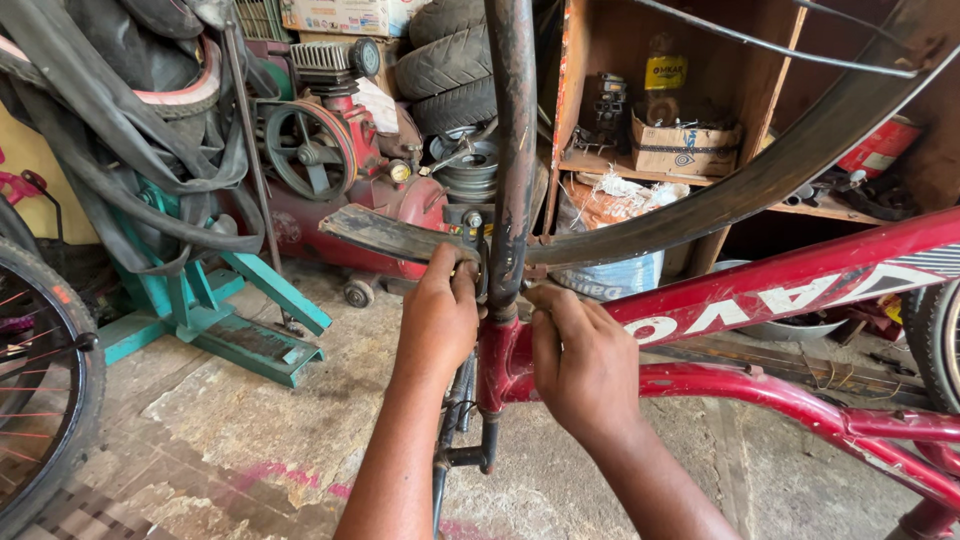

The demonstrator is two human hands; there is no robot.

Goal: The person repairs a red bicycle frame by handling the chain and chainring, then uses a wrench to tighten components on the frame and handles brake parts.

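A: Entry, head view. Where are your hands against the red frame (760, 295)?

B: Your left hand (438, 318) is at the left of the frame's upright tube (512, 150), just where the tube meets the red joint. Fingers curled, tips pinched on a small fitting at the bolt (473, 219); the fitting itself is hidden under your fingers, so I cannot tell its kind.

A: And the other?

B: Your right hand (583, 362) sits right of the same tube, touching it. Fingers bent, thumb (545, 345) laid along the joint, tips pressed at the tube's side. Whether it grips anything loose, I cannot tell.

A: Position of the frame?

B: It runs from the joint between your hands out to the right edge, sloping upward, with a second red tube below it. The dark mudguard (385, 233) sticks out left from the bolt, just above your left hand. The rim (790, 165) arcs from the tube up to the right.

A: Surroundings?

B: Red compressor (345, 160) behind the mudguard. Teal stand (215, 310) well left of the frame. Spoked wheel (40, 380) at the far left.
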